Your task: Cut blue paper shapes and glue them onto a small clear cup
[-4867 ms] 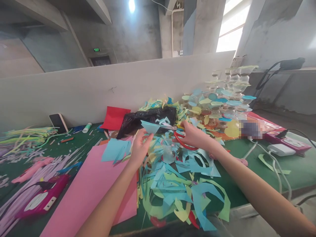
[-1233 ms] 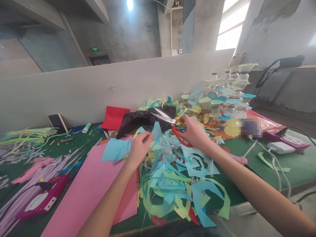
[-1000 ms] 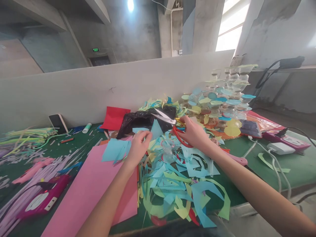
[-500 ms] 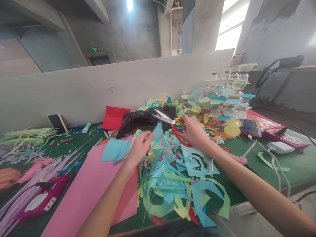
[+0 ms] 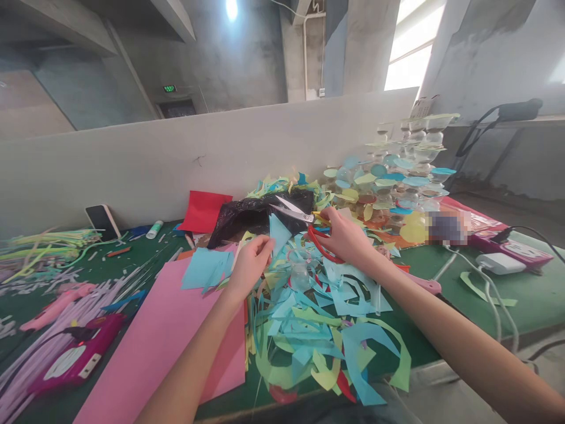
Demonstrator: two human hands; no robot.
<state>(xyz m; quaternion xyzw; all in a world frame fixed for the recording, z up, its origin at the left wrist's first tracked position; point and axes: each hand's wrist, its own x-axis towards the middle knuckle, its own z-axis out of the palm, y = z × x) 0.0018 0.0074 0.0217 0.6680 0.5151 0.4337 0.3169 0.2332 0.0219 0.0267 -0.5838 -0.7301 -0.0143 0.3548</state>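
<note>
The right hand (image 5: 346, 238) had its grip clamped on red-handled steel scissors (image 5: 293, 213), blades apart, above a heap of blue and green paper scraps (image 5: 304, 330) mid-bench. The left hand (image 5: 249, 268) was just beside an upright pale blue paper triangle (image 5: 279, 234), its grip unclear, over a pink card sheet (image 5: 150, 353).

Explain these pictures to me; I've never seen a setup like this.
There is no machine here. One camera, worn on a person's head, looks forward and down at their own two bare hands, and every picture comes from it. The right hand grips red-handled scissors. The left hand is raised beside a light blue paper piece. On the green-topped table lie a heap of cut paper scraps, a pink paper sheet and a black plastic bag.
</note>
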